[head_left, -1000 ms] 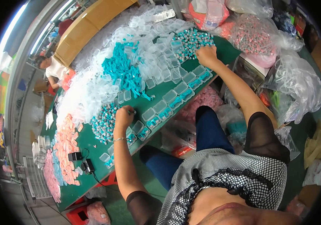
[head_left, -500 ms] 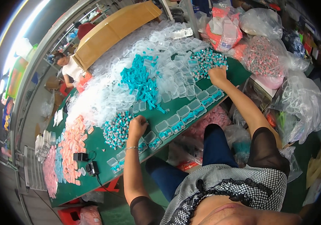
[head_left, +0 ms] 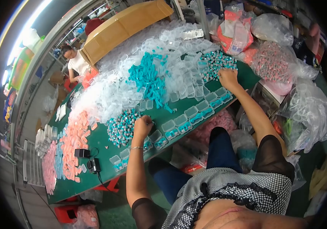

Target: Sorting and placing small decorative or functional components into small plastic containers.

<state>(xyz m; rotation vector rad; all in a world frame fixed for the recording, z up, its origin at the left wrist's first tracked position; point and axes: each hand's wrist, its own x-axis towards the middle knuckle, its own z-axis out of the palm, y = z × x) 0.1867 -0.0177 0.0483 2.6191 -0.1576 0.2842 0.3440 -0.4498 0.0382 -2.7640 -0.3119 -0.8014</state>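
Observation:
My left hand (head_left: pixel 143 126) is closed, with curled fingers, at the right edge of a pile of small teal-and-grey pieces (head_left: pixel 122 128). Whatever it pinches is too small to make out. At the far right, my right hand (head_left: pixel 228 77) rests at the near edge of a second pile of teal-and-grey pieces (head_left: pixel 214 63); its fingers are bent and their tips partly hidden. Between the hands, a row of open clear plastic boxes (head_left: pixel 191 112) runs along the table's near edge, with teal pieces inside several. Farther back lies a heap of long teal pieces (head_left: pixel 148 78).
A large mound of clear plastic boxes (head_left: pixel 106 91) covers the back of the green table (head_left: pixel 102 156). Coral pieces (head_left: pixel 75 141) and black adapters (head_left: pixel 93 165) with a cable lie left. A co-worker (head_left: pixel 78 63) sits beyond a cardboard box (head_left: pixel 125 28). Filled plastic bags (head_left: pixel 272 61) crowd the right.
The whole view has shifted slightly. Both of my hands stay beside the same two piles, with little visible movement. At the far left, the co-worker's arm has shifted near the coral bag.

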